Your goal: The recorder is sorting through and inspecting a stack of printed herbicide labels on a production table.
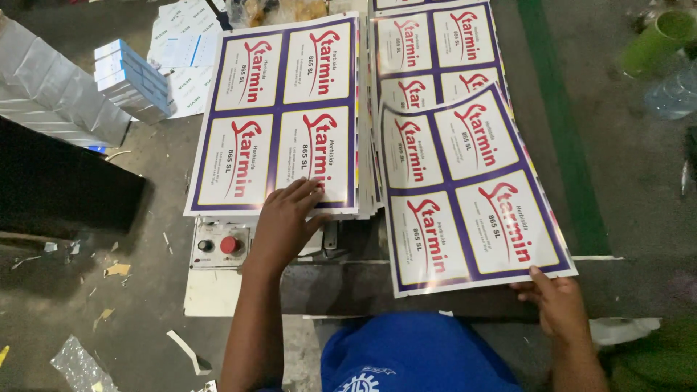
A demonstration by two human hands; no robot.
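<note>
Glossy white-and-purple printed label sheet [472,192] is pinched at its near right corner by the right hand [555,297], while the left hand [287,221] lies open, fingers spread, on the left stack of matching sheets [279,116].

1. A control panel [219,245] with a red button [229,245] and a black knob [205,246] sits at the near edge of the worktop [363,287].
2. A stack of small white and blue boxes [132,78] lies at upper left, beside a crumpled silver foil sheet [54,91].
3. A green cup [658,42] lies tilted at upper right, near a clear plastic bottle [671,94].
4. A green stripe [563,123] runs along the grey floor [639,181].
5. Paper scraps [116,269] litter the floor at left.
</note>
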